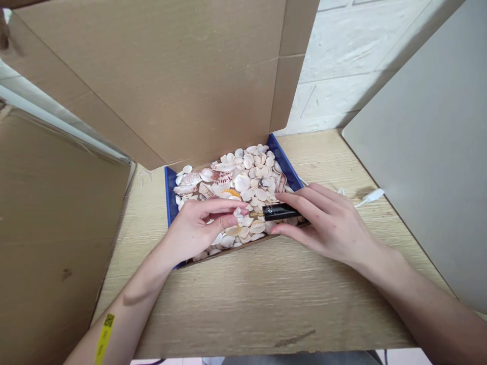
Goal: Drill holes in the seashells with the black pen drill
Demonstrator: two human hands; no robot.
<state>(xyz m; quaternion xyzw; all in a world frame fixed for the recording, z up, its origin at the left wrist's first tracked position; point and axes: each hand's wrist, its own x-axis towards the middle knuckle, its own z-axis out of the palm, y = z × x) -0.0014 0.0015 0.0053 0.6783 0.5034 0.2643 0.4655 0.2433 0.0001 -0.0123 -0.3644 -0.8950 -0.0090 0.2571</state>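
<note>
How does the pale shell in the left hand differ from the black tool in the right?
The pale shell is whitish; the black tool is dark with a brass-coloured tip. The shell is small and irregular; the tool is longer and straight. The left hand pinches the shell; the right hand grips the tool. Both are above the loose shells.

Small whitish shell point(239, 215), pinched in left hand point(198, 223); black cylindrical tool point(280, 211), brass tip point(256, 215) facing it

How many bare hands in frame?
2: the left hand pinches a small white shell over the blue-sided box of seashells; the right hand, to its right, holds a black pen-style tool. No others show.
</note>
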